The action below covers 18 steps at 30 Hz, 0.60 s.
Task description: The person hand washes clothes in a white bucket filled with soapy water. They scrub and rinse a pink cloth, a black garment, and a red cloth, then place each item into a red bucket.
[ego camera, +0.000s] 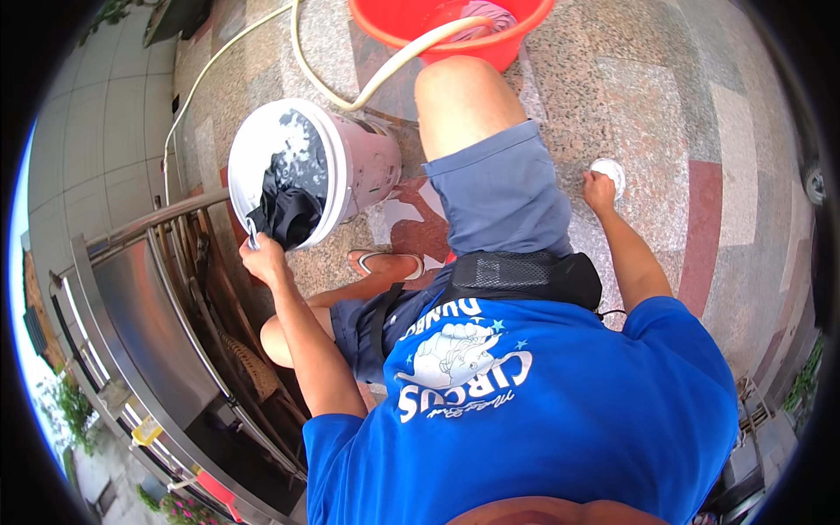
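Observation:
My left hand (266, 257) is at the near rim of a white plastic bucket (367, 161), closed on a pale strip (252, 231). I cannot tell whether that strip belongs to the bucket or to the black cloth (295, 213) bunched beside it. The cloth lies partly in dark water with white suds. Out to the right, low over the stone floor, my right hand (598, 191) grips the edge of a small round white container (609, 176); its contents are not clear.
A red basin (446, 46) ahead holds water and pinkish cloth. A cream hose (387, 72) runs over its rim and behind the bucket. On the left stands a metal-framed rack (151, 289) with sticks. My sandalled foot (387, 264) rests on the patchwork stone floor (643, 118).

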Each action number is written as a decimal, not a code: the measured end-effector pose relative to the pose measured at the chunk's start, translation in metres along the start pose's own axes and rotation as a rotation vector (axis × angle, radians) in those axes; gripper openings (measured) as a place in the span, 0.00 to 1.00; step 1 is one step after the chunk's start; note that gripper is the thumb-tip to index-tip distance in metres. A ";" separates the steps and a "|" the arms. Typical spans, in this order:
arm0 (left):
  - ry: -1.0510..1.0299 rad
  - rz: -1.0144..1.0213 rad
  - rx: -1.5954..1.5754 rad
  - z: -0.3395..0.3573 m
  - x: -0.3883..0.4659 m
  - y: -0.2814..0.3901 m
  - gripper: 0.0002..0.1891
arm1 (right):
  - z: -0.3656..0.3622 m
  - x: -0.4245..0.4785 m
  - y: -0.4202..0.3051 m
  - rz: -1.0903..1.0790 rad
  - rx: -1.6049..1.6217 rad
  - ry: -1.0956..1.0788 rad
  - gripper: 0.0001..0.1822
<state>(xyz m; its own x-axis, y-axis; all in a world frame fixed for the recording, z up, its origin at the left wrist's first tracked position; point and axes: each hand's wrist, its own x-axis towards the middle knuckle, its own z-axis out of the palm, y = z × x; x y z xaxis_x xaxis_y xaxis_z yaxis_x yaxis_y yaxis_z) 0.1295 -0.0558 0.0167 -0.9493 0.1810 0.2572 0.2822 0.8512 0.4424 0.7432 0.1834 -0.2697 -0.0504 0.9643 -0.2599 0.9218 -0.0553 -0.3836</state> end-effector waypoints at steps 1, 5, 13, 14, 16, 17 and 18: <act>0.029 0.043 0.000 0.001 0.004 -0.007 0.22 | 0.000 0.000 -0.002 0.002 0.003 0.004 0.19; 0.018 -0.034 -0.084 0.003 0.008 -0.012 0.21 | 0.007 0.008 0.014 0.043 0.103 0.029 0.22; -0.142 -0.361 -0.667 -0.010 0.019 -0.028 0.12 | 0.004 0.018 0.019 0.522 0.697 -0.142 0.25; -0.168 -0.420 -0.825 -0.017 0.023 -0.037 0.09 | -0.001 0.011 0.007 0.583 0.810 -0.176 0.19; -0.210 -0.509 -0.892 -0.022 0.030 -0.018 0.08 | -0.004 0.012 0.021 0.606 0.967 -0.233 0.14; -0.235 -0.555 -0.927 -0.025 0.032 -0.006 0.07 | -0.006 0.015 0.032 0.617 1.045 -0.258 0.12; -0.255 -0.560 -1.001 -0.030 0.033 0.005 0.06 | -0.009 0.019 0.042 0.599 1.151 -0.331 0.07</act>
<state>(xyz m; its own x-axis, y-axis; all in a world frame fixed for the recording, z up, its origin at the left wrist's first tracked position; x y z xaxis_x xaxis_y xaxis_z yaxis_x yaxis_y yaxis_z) 0.1041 -0.0606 0.0533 -0.9438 0.0949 -0.3167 -0.3078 0.0969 0.9465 0.7842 0.2021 -0.2831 0.0041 0.6164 -0.7874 -0.0033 -0.7874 -0.6164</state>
